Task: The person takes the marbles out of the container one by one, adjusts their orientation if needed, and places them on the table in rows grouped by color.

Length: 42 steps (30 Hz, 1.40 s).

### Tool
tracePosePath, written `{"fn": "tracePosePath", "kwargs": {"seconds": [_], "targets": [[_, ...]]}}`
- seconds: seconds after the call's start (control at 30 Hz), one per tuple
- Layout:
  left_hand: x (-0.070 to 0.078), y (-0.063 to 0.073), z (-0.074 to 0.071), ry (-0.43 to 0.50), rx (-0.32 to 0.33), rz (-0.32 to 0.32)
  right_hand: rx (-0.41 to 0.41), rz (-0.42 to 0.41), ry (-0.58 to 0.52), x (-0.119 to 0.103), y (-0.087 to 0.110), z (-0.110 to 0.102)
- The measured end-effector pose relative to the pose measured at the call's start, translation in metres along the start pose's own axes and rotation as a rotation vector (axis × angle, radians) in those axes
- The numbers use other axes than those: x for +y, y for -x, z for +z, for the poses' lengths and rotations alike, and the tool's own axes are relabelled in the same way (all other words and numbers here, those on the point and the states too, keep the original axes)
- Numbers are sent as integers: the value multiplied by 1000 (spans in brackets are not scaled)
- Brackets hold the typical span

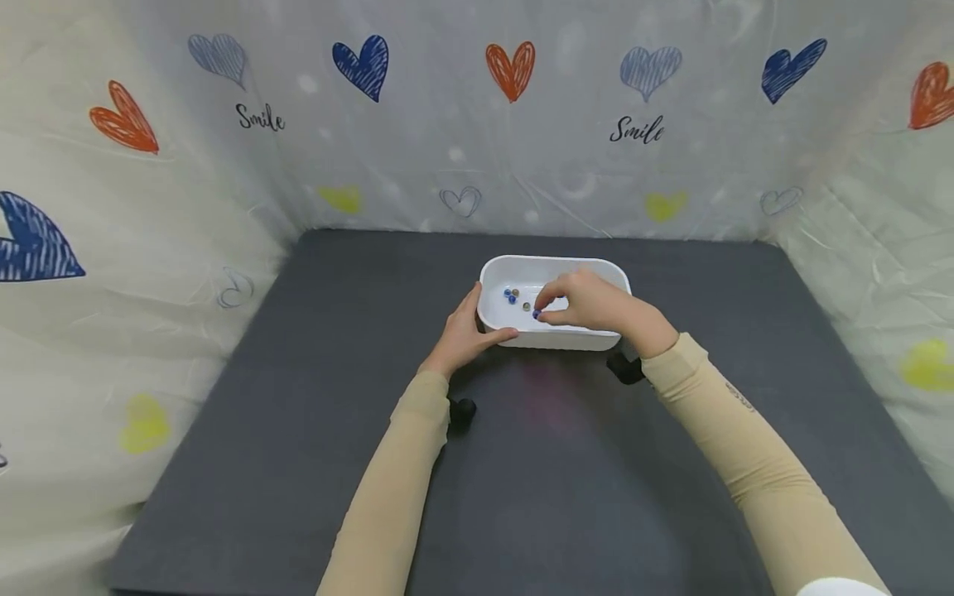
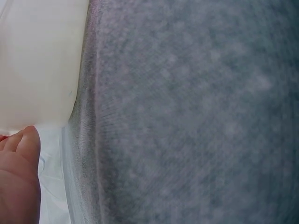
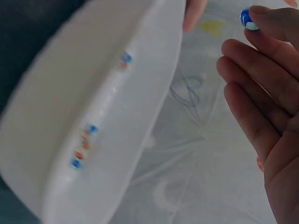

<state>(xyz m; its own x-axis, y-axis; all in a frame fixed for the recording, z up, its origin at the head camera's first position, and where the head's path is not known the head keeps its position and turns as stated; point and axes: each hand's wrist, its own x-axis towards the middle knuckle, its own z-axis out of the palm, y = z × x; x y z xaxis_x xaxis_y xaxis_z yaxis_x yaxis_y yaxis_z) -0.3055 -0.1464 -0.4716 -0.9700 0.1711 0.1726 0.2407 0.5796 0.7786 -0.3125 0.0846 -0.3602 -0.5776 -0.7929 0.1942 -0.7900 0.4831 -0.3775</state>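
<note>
A white plastic tub (image 1: 566, 340) sits on the dark tabletop, with several small glass marbles (image 1: 512, 300), some blue and some brownish, on its floor. My left hand (image 1: 460, 338) lies at the tub's near left corner, fingers straight along the left end and thumb stretched along the front rim. In the left wrist view its fingertips (image 2: 29, 140) touch the pale wall. My right hand (image 1: 589, 300) reaches over the tub from the right. Between thumb and index finger it pinches a blue-and-white marble (image 3: 245, 18), its other fingers extended.
Dark grey cloth (image 1: 537, 480) covers the table on all sides of the tub. Pale curtains (image 1: 559, 165) printed with hearts hang behind and at both sides. A black wrist device (image 1: 624, 367) sits under the right wrist, another (image 1: 461, 414) under the left.
</note>
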Motion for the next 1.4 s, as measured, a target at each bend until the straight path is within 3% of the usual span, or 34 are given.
{"fn": "tracePosePath", "kwargs": {"seconds": [0.07, 0.23, 0.57, 1.07, 1.4], "targets": [[1, -1, -4, -1, 8, 14, 10, -25, -17, -2, 8, 9], [2, -2, -9, 14, 20, 40, -34, 13, -31, -8, 16, 33], [5, -2, -10, 2, 11, 18, -82, 53, 95, -3, 17, 79], [10, -1, -8, 12, -17, 2, -66, 41, 121, -3, 24, 94], [4, 0, -3, 13, -19, 17, -94, 37, 67, -2, 29, 93]]}}
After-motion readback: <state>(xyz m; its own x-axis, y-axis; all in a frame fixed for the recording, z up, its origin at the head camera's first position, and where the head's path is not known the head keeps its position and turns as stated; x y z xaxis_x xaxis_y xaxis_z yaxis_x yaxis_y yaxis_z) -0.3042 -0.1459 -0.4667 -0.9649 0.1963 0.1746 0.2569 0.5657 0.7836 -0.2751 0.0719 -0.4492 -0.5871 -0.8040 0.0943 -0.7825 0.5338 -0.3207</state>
